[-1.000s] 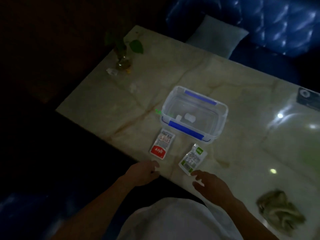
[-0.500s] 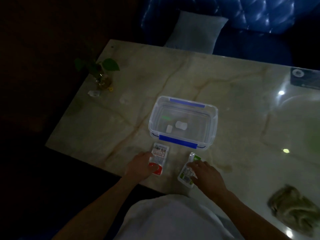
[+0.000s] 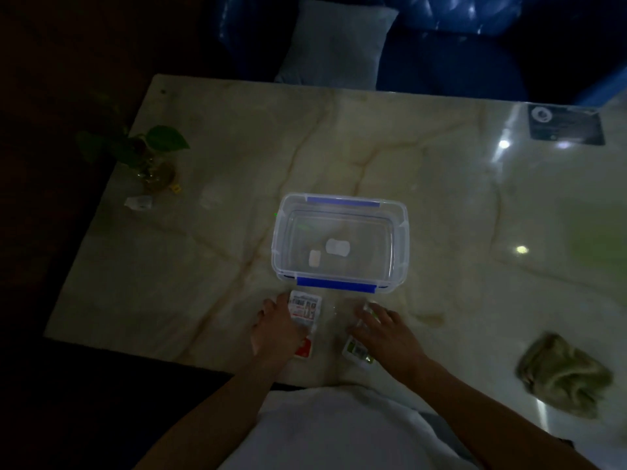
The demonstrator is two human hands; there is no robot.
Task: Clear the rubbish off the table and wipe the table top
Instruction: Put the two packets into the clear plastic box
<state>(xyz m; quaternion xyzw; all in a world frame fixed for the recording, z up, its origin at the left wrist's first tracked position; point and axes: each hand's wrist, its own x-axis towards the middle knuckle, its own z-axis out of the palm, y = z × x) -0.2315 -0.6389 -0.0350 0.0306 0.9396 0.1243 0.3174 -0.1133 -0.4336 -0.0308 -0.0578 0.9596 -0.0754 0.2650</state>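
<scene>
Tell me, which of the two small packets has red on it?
The white packet with the red end under the left hand; the other packet, under the right hand, shows green.

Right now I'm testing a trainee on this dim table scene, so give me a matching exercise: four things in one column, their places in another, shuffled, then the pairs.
Things:
1. red packet
2. green packet
3. cloth
4. clear box

Places:
A. near right of the table
B. under the left hand
C. middle of the table
D. under the right hand

Pairs: 1-B, 2-D, 3-A, 4-C
</scene>
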